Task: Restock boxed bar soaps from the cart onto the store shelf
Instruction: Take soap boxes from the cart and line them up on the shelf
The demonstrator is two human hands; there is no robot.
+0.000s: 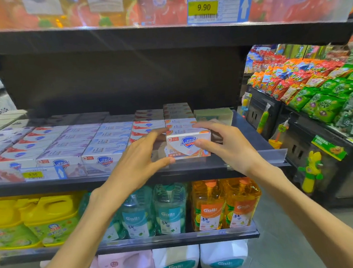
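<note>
Head view showed the person placing 1 boxed soap (pixel 188 145) at the front of the orange row on the middle shelf (pixel 195 170), so the step in hand seemed to be seating a fresh box in its facing. The left hand (pixel 140 157) gripped the box's left end, thumb low at the bottom corner and fingers curled over the top edge. The right hand (pixel 222 143) held the right end, thumb pressed on the printed front and fingers hooked over the top. The box stood upright on its long edge with the shield logo facing out, just behind the clear plastic price rail (pixel 257 156) and touching the box behind it. The next move probably called for squaring it with the neighbouring fronts, then letting go with both hands and reaching for more stock; the cart was not in view. The box was a crisp rectangular carton, glossy white card with orange print and sharp corners, likely stiff enough to slide without crushing. Similar cartons (pixel 100 144) lay in tidy rows to the left. Below stood smooth translucent bottles (pixel 208 207), orange and teal.
</note>
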